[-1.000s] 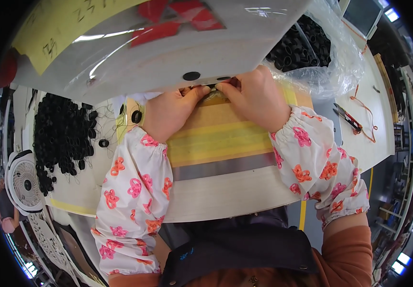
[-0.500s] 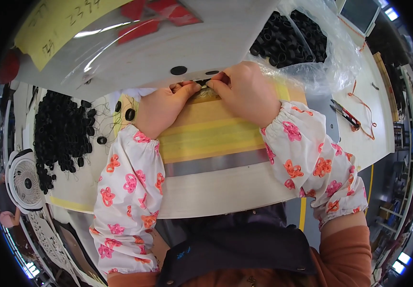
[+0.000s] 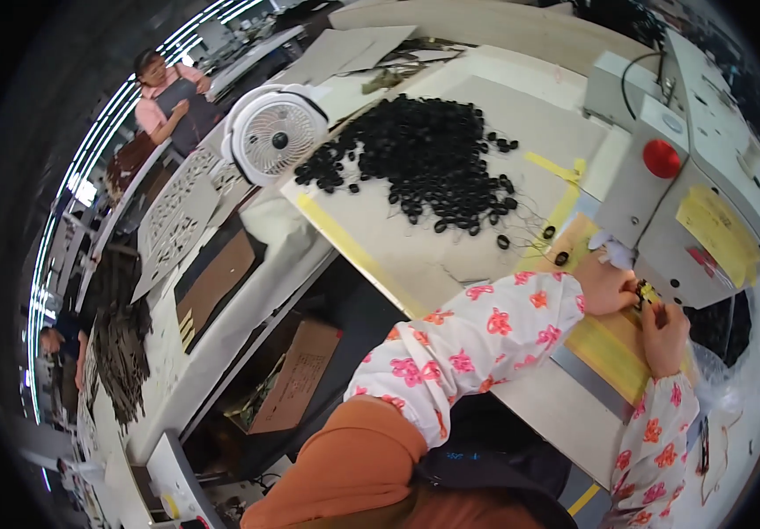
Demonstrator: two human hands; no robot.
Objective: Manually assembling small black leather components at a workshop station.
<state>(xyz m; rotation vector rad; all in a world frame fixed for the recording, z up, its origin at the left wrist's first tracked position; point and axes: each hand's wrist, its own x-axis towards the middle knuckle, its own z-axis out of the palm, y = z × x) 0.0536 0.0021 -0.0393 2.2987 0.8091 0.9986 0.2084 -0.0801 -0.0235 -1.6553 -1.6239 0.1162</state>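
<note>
My left hand (image 3: 607, 287) and my right hand (image 3: 665, 331) meet at the front of a grey machine (image 3: 653, 236) with a red round button (image 3: 662, 159). Between the fingertips of both hands sits a small part (image 3: 646, 294), pinched and mostly hidden. Both forearms wear white sleeves with orange flowers. Under the hands lies a yellow-taped board (image 3: 611, 346). Two loose black rings (image 3: 556, 245) lie just left of my left hand.
A big heap of black rings (image 3: 424, 163) covers the bench beyond my left arm. A white fan (image 3: 274, 132) stands at the bench corner. A cardboard box (image 3: 296, 377) sits below the bench edge. A person (image 3: 168, 95) stands far off.
The view has swung to the left, so the bench, fan and aisle now show. Both hands stay together on the small part at the machine's front.
</note>
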